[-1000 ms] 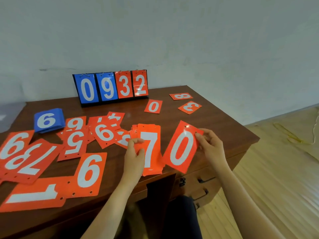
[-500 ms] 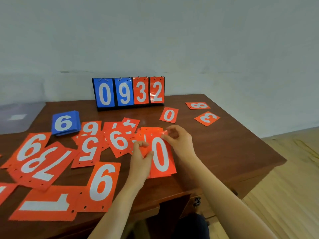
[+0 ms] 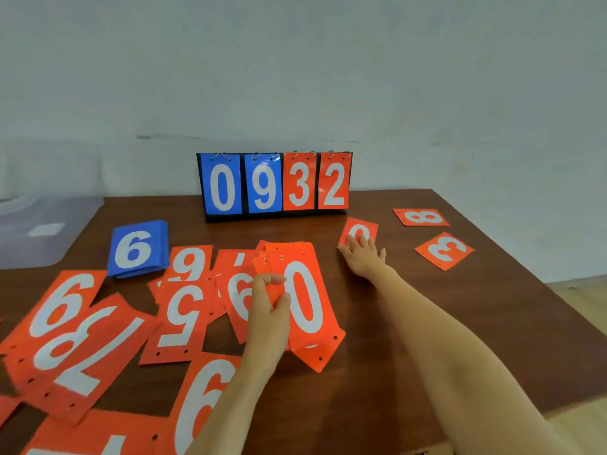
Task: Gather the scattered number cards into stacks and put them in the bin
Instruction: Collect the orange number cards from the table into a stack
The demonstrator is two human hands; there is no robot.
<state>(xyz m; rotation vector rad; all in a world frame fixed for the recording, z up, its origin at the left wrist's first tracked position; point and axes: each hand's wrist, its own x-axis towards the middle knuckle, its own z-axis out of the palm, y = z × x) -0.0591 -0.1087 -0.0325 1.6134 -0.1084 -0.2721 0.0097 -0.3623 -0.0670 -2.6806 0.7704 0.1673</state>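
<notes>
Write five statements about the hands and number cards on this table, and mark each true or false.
1. The left hand grips a stack of orange cards topped by a 0. True.
2. The right hand holds a blue card. False: its straight fingers rest on an orange 0 card lying on the table.
3. The scoreboard reads 0932. True.
4. The blue stack shows a 9 on top. False: it shows a 6.
5. An orange 8 card lies near the table's far right corner. True.
</notes>
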